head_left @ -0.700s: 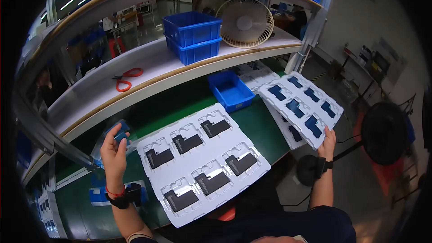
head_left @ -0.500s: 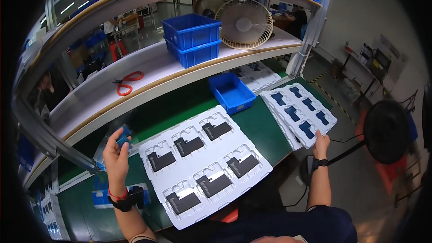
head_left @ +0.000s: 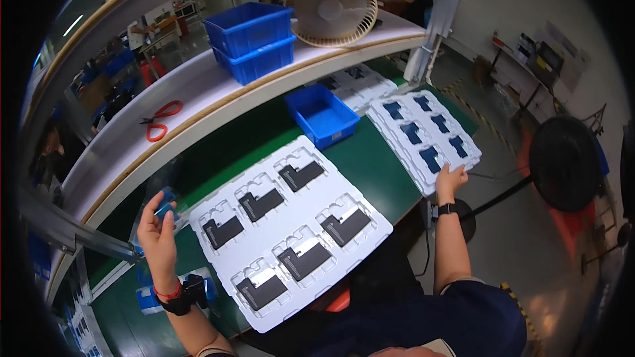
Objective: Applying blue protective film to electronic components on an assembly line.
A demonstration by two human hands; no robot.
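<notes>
Head view: past our right fingers point(head_left: 458, 172), clamped on its edge, the white plastic tray point(head_left: 424, 129) of 6 blue L-shaped parts point(head_left: 430, 158) has settled, seemingly stacked; left fingers point(head_left: 150, 209) pinch blue plastic point(head_left: 165, 203).

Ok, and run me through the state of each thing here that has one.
Left hand: raised, fingers bent; grip on blue piece unclear
Right hand: holding the right tray's near edge
Right tray: loaded with six dark blue parts
Front tray: loaded with six black parts
Lone blue bin: upright, open-topped
Shelf bins: stacked, two high
Scissors: lying, handles apart
Fan: standing; running or not, unclear
</notes>
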